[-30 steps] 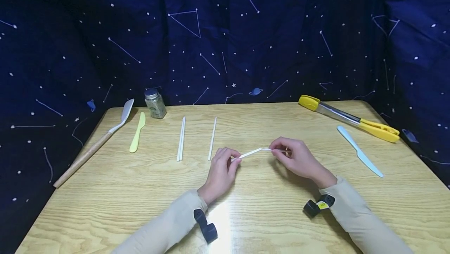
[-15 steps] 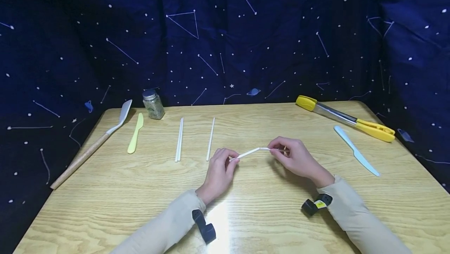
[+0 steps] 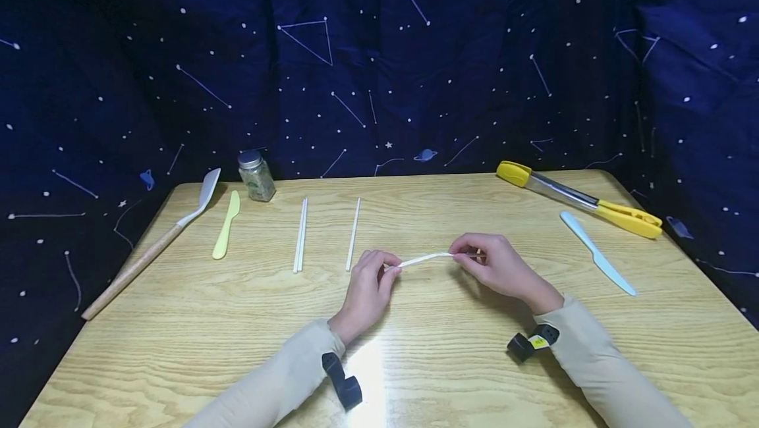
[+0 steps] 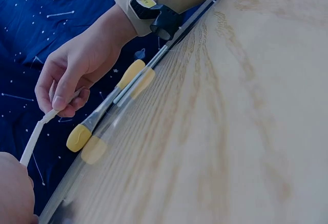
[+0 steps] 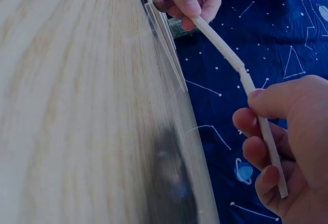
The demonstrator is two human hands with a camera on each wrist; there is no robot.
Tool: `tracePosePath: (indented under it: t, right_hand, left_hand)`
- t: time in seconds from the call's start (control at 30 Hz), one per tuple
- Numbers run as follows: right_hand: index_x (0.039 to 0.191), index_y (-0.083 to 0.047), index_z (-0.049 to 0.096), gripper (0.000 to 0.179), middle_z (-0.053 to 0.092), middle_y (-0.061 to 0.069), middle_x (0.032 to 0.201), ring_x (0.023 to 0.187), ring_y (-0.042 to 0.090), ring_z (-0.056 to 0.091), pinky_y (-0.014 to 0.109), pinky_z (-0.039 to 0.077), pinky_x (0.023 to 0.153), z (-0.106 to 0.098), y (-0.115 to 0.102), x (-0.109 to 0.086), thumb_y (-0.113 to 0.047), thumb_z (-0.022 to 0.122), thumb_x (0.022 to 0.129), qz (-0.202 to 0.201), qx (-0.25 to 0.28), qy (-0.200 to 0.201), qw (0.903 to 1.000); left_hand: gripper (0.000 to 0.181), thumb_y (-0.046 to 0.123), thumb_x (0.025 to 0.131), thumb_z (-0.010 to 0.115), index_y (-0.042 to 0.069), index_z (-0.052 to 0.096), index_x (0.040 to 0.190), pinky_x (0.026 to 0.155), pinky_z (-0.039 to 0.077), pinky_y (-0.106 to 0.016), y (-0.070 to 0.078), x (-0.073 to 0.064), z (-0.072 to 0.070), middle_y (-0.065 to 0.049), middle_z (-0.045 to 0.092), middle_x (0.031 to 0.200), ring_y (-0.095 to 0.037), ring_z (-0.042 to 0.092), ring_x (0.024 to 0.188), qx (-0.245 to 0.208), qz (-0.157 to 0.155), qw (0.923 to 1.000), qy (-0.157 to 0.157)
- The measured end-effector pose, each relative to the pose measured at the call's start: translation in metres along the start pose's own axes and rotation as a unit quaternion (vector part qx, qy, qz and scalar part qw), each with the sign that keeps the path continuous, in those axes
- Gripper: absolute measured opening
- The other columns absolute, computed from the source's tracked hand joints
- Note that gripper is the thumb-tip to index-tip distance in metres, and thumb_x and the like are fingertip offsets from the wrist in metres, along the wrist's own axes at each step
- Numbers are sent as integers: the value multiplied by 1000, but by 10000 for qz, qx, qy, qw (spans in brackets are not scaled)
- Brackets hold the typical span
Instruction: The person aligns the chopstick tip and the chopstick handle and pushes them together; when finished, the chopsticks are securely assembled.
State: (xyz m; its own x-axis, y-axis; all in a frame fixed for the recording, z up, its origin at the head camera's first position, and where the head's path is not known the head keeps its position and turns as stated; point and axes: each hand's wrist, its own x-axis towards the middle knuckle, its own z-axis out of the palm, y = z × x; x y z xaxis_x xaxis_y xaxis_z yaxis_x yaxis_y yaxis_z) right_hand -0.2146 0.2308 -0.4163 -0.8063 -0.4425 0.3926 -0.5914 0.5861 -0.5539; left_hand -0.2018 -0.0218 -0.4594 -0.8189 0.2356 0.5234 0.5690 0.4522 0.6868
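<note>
Between my two hands runs a thin white straw (image 3: pixel 425 258), raised over the table, with a crease and slight bend (image 5: pixel 242 70) along its length. My left hand (image 3: pixel 364 293) pinches one end of it between thumb and fingers. On the other side of the crease, my right hand (image 3: pixel 504 267) holds it with thumb and fingertips, close by the bend. The straw's far end (image 5: pixel 283 190) sticks out past the curled right fingers in the right wrist view. Beyond my left hand, another white straw (image 3: pixel 353 234) and a pair of white straws (image 3: pixel 301 234) lie on the table.
Left on the wooden table (image 3: pixel 439 362) are a spatula (image 3: pixel 151 250) with a wooden handle, a yellow knife (image 3: pixel 225 227) and a spice jar (image 3: pixel 257 178). On the right lie yellow-ended tongs (image 3: pixel 569 197) and a light blue knife (image 3: pixel 595 253). A starry curtain (image 3: pixel 379 66) hangs behind.
The straw's bend has flattened, so it looks straighter between the hands. My right hand has dipped slightly and sits closer to the crease. The head view has shifted a little.
</note>
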Motion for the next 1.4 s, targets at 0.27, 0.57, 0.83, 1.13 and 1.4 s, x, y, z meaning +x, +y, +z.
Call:
tracePosePath:
  t: [0.27,0.57,0.83,1.13,1.4]
  right_hand:
    - [91,-9,71,10,70,3,85,69,3,51,21,43,56,-2,-3,1,0,68,87,-325,-111,-173,9993]
    - [90,-9,71,8,70,3,84,68,4,51,21,44,57,4,-10,1,-2,69,86,-197,-64,-170,9996]
    - [87,-7,71,9,68,0,80,65,1,48,21,42,55,5,-15,-3,1,70,84,-92,138,-526,9985]
    - [88,-11,72,9,70,0,82,67,3,52,21,46,59,-2,-19,-3,-3,70,85,-20,25,-834,9965]
    - [91,-13,71,9,70,-2,87,76,5,56,23,50,65,4,-18,-6,-5,68,87,-333,268,-847,9955]
  left_hand:
    - [4,4,88,66,4,66,92,60,40,-19,0,-3,-2,-3,61,78,-11,46,72,-125,103,9998,120]
    - [4,5,86,68,1,68,89,56,40,-18,-4,-3,-14,-5,66,80,-9,47,67,-273,485,9984,-124]
    - [5,4,89,65,1,65,92,56,43,-18,2,-15,-16,-5,62,83,-5,45,67,-455,314,9960,-708]
    - [5,5,89,66,4,63,85,54,36,-16,5,-14,-14,-3,60,75,-2,41,61,-1031,94,9854,-1354]
    - [8,8,92,61,5,66,97,58,45,-18,14,-14,-13,-7,65,77,-7,53,65,-1699,121,9634,-2069]
